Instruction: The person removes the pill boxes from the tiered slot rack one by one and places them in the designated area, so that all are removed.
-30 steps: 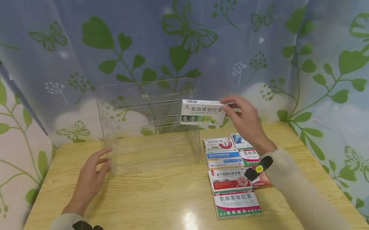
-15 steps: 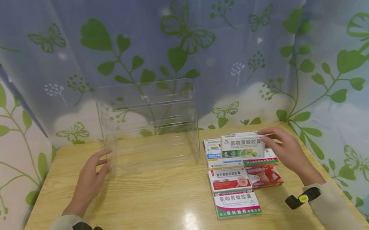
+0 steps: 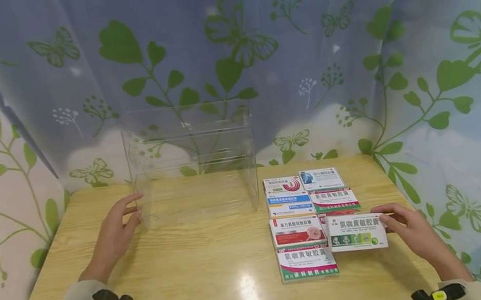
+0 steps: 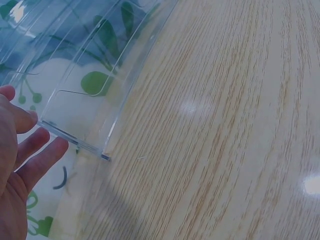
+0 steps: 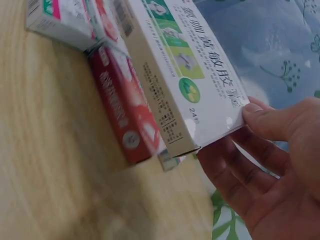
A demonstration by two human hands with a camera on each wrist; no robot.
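Note:
My right hand (image 3: 413, 233) pinches a white and green medicine box (image 3: 357, 232) by its right end, thumb on the printed face and fingers beneath. The box is tilted above the table, partly covering a red medicine box (image 5: 122, 105), and the right wrist view shows it close up. My left hand (image 3: 115, 236) is at the left side of a clear acrylic rack (image 3: 198, 213) with stepped tiers. Its fingers (image 4: 45, 160) are fairly straight and lie at the rack's side edge; whether all of them touch it I cannot tell.
Several medicine boxes lie in two columns right of the rack, among them a blue and white box (image 3: 289, 205) and a front green-edged box (image 3: 307, 263). The wooden table (image 3: 187, 292) meets a patterned curtain (image 3: 186, 39) behind.
My right hand has carried the white and green medicine box from beside the rack rightward and down, over the other boxes toward the red one. My left hand has stayed at the rack.

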